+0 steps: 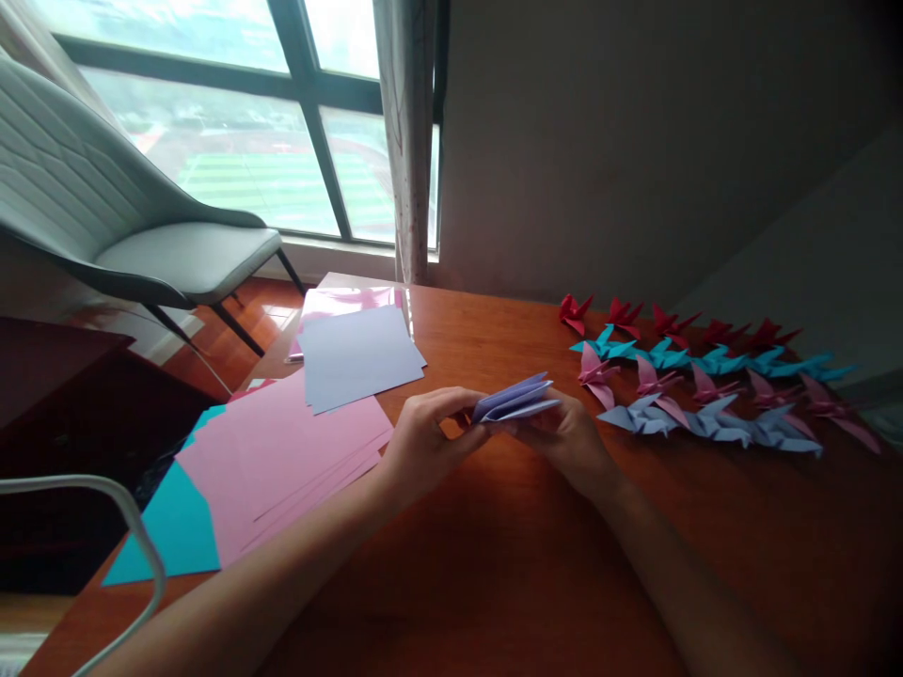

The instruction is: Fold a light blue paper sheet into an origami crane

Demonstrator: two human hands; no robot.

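A partly folded lavender paper piece [514, 400] is pinched between the left hand [419, 442] and the right hand [568, 437], above the orange-brown wooden bench [494, 564]. A mid-fold step is judged; next, the layered flaps need squashing flat, just left of the rows of folded paper cranes [705, 385].

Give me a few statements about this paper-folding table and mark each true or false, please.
1. Both hands hold the folded lavender paper. True: the left hand and the right hand grip it between them, above the table.
2. The finished paper cranes lie to the left of the hands. False: they lie in rows to the right.
3. The crane rows are red, teal, pink and lavender. True.
4. The flat sheets on the left are all green. False: they are pink, teal and lavender.
5. A chair stands by the window. True.
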